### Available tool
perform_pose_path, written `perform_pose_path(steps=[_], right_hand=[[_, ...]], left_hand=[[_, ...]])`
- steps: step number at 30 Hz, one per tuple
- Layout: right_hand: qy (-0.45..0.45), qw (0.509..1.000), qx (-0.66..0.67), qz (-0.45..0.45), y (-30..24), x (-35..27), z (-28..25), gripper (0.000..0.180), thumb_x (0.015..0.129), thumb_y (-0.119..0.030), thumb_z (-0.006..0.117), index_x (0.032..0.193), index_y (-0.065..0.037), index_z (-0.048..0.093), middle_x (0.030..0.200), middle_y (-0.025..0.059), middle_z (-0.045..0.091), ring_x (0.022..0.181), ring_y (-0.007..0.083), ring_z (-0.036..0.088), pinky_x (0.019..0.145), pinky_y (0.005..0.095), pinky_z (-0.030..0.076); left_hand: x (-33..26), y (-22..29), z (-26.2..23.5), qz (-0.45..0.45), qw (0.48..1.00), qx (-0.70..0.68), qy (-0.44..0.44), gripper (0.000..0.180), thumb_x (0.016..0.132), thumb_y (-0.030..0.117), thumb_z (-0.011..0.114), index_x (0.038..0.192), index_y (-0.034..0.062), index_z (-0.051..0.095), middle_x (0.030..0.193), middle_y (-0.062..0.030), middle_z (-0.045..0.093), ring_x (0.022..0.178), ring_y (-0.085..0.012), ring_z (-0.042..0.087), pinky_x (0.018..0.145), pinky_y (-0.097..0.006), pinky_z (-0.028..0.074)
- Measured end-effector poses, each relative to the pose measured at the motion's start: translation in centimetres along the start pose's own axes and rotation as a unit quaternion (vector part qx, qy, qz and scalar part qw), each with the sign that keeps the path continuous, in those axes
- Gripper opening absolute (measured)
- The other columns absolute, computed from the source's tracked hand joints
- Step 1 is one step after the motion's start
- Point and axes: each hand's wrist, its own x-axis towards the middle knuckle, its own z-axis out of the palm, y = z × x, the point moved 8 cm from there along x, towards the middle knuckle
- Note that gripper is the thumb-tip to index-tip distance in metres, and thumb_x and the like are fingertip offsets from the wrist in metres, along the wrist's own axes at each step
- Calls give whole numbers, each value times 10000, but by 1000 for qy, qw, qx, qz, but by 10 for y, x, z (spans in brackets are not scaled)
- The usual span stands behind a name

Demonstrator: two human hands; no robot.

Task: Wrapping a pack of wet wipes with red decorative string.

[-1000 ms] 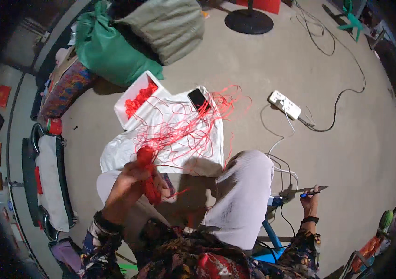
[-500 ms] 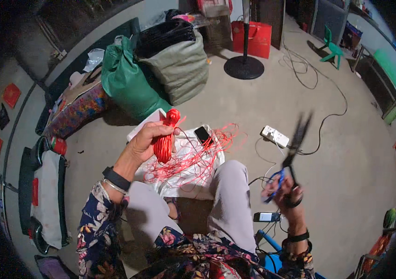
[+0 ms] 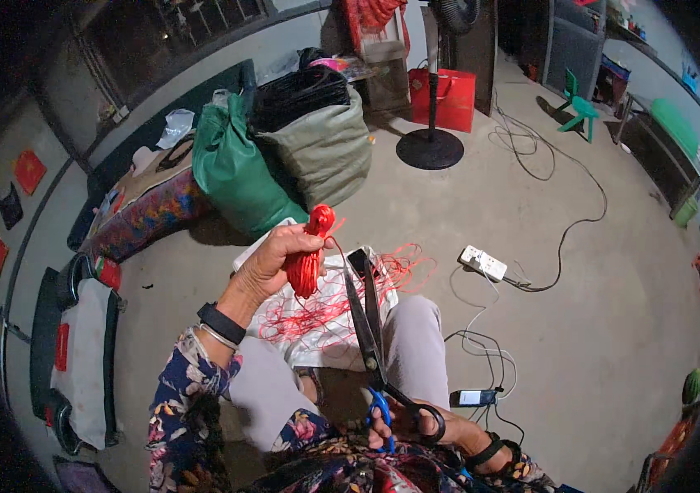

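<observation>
My left hand (image 3: 282, 255) is closed around a wound bundle of red cord (image 3: 304, 271), whose knotted top sticks up above the thumb. A strand runs from the bundle past the tips of a pair of scissors (image 3: 371, 357). Those scissors are in my right hand (image 3: 403, 427), low over my lap, with fingers through the blue handle and the black loop. Their long dark blades are spread a little and point up toward the bundle. Beneath them, loose red cord (image 3: 300, 322) lies tangled on a white cloth (image 3: 341, 358). A dark phone (image 3: 358, 261) rests there, partly hidden by a blade.
Ahead to the left stand a green sack (image 3: 235, 177) and a grey-green bag (image 3: 325, 148). A fan base (image 3: 430, 149) and a red paper bag (image 3: 453, 99) are farther off. Right of my knees, a white power strip (image 3: 483, 263) and a small device (image 3: 473, 398) trail cables.
My right hand has swung the scissors from the right side to the middle, over my lap, and the blades are spread wider. My left hand still holds the bundle, and the view has tilted up.
</observation>
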Motion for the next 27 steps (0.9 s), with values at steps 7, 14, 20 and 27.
perform_pose_path(steps=[7,14,20,27], right_hand=[[11,1000,-20,-10,-2,2,4,909,733,-689,618,1279,-12,355,967,61,479,1052,230,518,971,375,392],[63,994,-27,-82,-42,18,-10,898,709,-615,690,1294,-16,364,1011,59,507,1012,197,534,974,388,437],[153,971,-145,-116,-69,17,-22,805,751,-620,661,1260,-48,415,1026,18,518,950,92,497,839,246,429],[210,943,-213,-144,-80,5,-24,815,757,-666,619,1245,-43,427,986,-11,531,821,58,455,737,192,385]], left_hand=[[1,4,17,1,1000,-13,-19,323,794,171,671,1026,-39,589,873,-46,630,682,-116,600,648,-253,503],[8,-9,32,-25,998,0,-60,321,779,131,660,1040,-46,598,877,-72,633,757,-141,618,740,-297,514],[12,-6,47,-23,997,-13,-76,314,762,75,629,1042,-55,576,902,-123,648,826,-217,657,802,-366,538],[24,-15,58,-33,994,-42,-99,308,759,70,630,1032,-65,585,907,-145,652,833,-240,657,818,-380,530]])
